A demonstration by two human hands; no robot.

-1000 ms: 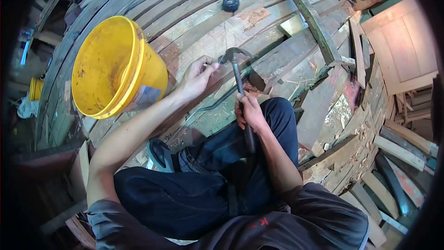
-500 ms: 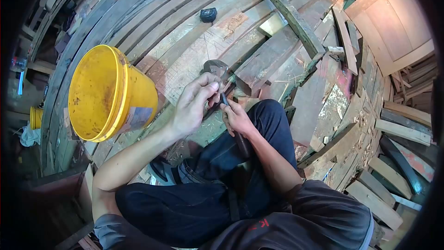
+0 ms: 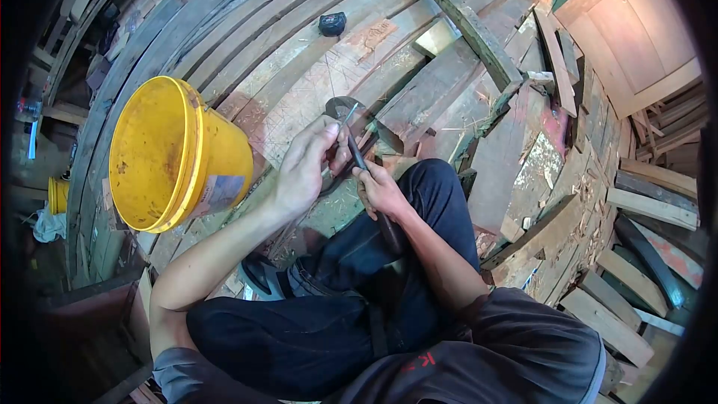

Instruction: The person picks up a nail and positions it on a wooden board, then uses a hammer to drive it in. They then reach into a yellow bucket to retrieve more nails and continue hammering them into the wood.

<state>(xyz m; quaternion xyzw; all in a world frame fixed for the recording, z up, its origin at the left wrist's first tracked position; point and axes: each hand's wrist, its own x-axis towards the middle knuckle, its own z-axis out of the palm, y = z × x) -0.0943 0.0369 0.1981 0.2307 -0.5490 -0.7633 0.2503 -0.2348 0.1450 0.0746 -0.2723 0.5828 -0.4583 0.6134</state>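
Observation:
My right hand is closed round the long dark handle of a bladed tool, whose lower end lies against my right thigh. My left hand is closed at the tool's upper end, thumb and fingertips pinched together beside a thin bright metal edge. The fingers hide most of the head, so I cannot tell the tool's exact kind. Just beyond my left fingers, a rounded dark object lies on the planks. My legs are folded below both hands.
A yellow bucket stands to the left on the plank floor. Farther ahead are a small black object and a long wooden beam. Timber offcuts pile up on the right, near a panelled wooden door.
The tool has turned: its broad dark blade showed to the right of my left fingers before, and now a thin bright edge points up beside them. My left hand shifted slightly left.

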